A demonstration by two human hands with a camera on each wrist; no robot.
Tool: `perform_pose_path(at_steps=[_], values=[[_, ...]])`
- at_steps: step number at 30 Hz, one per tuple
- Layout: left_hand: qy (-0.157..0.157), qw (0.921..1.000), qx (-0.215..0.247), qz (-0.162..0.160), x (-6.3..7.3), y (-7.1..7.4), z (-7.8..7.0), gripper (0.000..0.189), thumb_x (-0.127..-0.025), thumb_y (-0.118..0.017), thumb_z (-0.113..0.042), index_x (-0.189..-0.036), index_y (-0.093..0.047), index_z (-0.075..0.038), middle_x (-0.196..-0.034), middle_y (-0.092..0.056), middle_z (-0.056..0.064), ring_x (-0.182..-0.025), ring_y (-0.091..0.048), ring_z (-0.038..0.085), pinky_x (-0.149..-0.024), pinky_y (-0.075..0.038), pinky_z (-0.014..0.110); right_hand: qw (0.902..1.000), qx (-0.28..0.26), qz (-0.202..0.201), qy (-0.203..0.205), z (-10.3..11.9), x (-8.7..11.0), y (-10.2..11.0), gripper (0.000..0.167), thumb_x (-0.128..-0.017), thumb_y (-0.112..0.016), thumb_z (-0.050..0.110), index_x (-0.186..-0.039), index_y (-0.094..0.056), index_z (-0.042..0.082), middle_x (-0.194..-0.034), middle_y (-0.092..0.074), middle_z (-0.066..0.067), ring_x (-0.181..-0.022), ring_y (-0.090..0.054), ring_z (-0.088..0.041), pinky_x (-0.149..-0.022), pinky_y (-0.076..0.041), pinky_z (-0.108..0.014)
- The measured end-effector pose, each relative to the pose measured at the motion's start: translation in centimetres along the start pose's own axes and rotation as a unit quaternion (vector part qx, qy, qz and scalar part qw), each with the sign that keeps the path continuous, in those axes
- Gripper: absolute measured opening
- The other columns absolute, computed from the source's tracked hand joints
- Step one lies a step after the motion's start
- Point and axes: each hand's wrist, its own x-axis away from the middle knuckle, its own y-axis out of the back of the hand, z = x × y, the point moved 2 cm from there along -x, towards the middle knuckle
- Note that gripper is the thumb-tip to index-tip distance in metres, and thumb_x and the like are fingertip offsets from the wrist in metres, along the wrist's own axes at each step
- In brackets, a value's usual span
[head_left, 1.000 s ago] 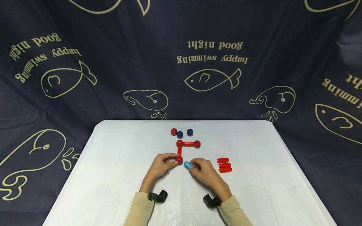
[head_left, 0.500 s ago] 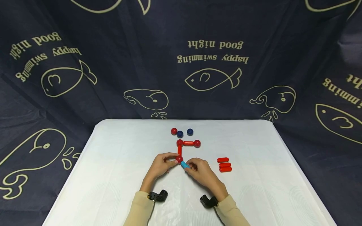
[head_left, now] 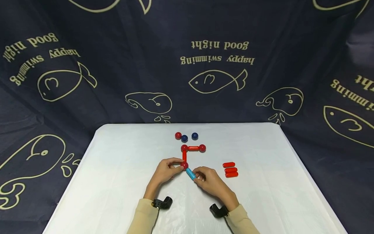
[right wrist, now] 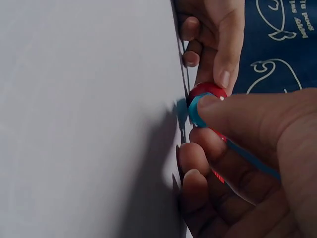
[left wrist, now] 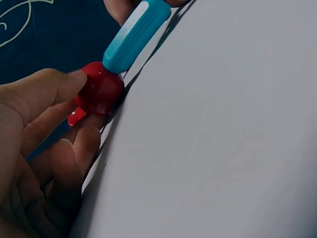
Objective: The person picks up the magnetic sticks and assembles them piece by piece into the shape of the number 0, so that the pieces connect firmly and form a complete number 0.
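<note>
One blue rod (head_left: 191, 174), pinched in right hand (head_left: 212, 182), touches red ball (head_left: 184, 165) at five o'clock, left hand (head_left: 165, 171) pinching ball; I judge rod light, stiff, slick: hold mid-length.

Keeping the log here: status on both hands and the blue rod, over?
Left hand grips nearest red ball. Right hand pinches blue rod, its end touching that ball. Nothing seen blocking; three loose red rods lie off to the right.
</note>
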Motion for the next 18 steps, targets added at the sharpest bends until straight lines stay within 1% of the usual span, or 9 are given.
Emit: perform_pose_path(at_steps=[5,14,18], values=[[-0.007,0.9999,-0.006,-0.009,0.1,0.2,0.0,0.026,-0.088,-0.082,-0.023,-0.113,-0.079,-0.017,-0.062,-0.064,0.002,-0.045,-0.05,0.007,-0.042,-0.04,0.023,1.0,-0.001,0.005,0.008,0.1,-0.1,-0.3,0.02,-0.092,-0.076,0.006,-0.112,-0.072,0.004,-0.087,-0.066,0.003,-0.077,-0.057,-0.004,-0.067,-0.051,-0.02],[0.0,0.9997,-0.016,-0.02,0.1,0.2,0.1,0.023,-0.089,-0.082,-0.025,-0.112,-0.079,-0.023,-0.06,-0.062,0.001,-0.046,-0.05,0.008,-0.044,-0.039,0.022,0.9996,-0.004,0.018,0.019,0.5,-0.5,-1.0,0.02,-0.092,-0.078,0.012,-0.111,-0.072,0.007,-0.087,-0.071,0.005,-0.075,-0.057,0.0,-0.067,-0.05,-0.019],[-0.008,0.9997,-0.018,-0.017,0.1,0.2,0.1,0.023,-0.09,-0.081,-0.026,-0.112,-0.079,-0.022,-0.06,-0.062,0.002,-0.047,-0.05,0.008,-0.044,-0.039,0.022,0.9996,-0.007,0.017,0.02,0.8,-0.7,-1.3,0.015,-0.091,-0.079,0.014,-0.103,-0.072,0.009,-0.086,-0.072,0.006,-0.074,-0.058,0.0,-0.066,-0.05,-0.019]])
